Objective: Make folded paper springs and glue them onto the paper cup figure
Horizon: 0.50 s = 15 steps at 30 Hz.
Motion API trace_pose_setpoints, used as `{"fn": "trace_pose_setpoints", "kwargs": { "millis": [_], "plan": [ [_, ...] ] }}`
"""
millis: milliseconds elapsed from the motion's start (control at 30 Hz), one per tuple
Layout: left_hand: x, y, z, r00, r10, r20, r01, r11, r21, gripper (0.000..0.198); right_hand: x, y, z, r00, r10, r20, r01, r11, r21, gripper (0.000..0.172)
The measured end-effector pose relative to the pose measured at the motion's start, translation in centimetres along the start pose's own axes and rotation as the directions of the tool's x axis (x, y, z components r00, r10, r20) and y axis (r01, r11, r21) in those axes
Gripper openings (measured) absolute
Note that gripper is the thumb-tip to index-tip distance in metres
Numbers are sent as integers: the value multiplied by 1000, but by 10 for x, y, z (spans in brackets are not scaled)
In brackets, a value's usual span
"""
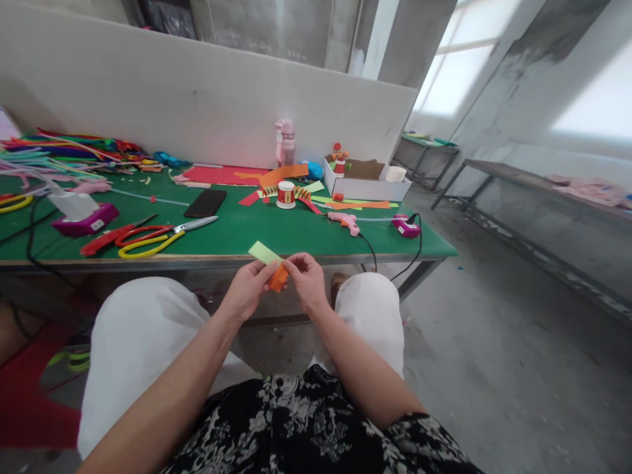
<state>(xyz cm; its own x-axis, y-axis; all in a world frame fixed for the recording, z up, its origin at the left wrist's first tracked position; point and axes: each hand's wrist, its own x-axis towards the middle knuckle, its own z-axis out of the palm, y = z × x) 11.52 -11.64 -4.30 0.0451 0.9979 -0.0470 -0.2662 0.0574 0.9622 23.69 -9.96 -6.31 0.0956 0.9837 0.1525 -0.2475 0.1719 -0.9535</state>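
Just off the table's front edge, my left hand pinches a light green paper strip together with an orange paper strip. The green end points up and left; the orange part hangs below the fingers. My right hand has its thumb and fingers closed on the same crossed strips from the other side. How the strips are folded at the crossing is partly covered by my fingers. Behind them on the table stands a red and white paper cup with pleated orange paper strips at its sides.
On the green table lie scissors, a black phone, a pink glue gun with its cord, and purple power sockets. Behind are a white box, a pink bottle and a pile of pipe cleaners.
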Motion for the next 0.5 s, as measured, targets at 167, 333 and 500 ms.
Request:
{"fn": "trace_pose_setpoints", "kwargs": {
  "millis": [167, 333, 500],
  "plan": [
    [5, 8, -14, 1000, 7, 27, -11, 991, 131, 37, 0, 0, -1, 995, 42, 93, -43, 999, 1, 23],
    [10, 21, -31, 994, -19, 111, -19, 943, 332, 29, 2, 2, -6, 910, 290, 297, -299, 954, -16, 27],
    [12, 19, -32, 998, 69, -6, -65, 968, 244, 43, 5, 6, -6, 935, 335, 113, -352, 913, 206, 29]
  ]
}}
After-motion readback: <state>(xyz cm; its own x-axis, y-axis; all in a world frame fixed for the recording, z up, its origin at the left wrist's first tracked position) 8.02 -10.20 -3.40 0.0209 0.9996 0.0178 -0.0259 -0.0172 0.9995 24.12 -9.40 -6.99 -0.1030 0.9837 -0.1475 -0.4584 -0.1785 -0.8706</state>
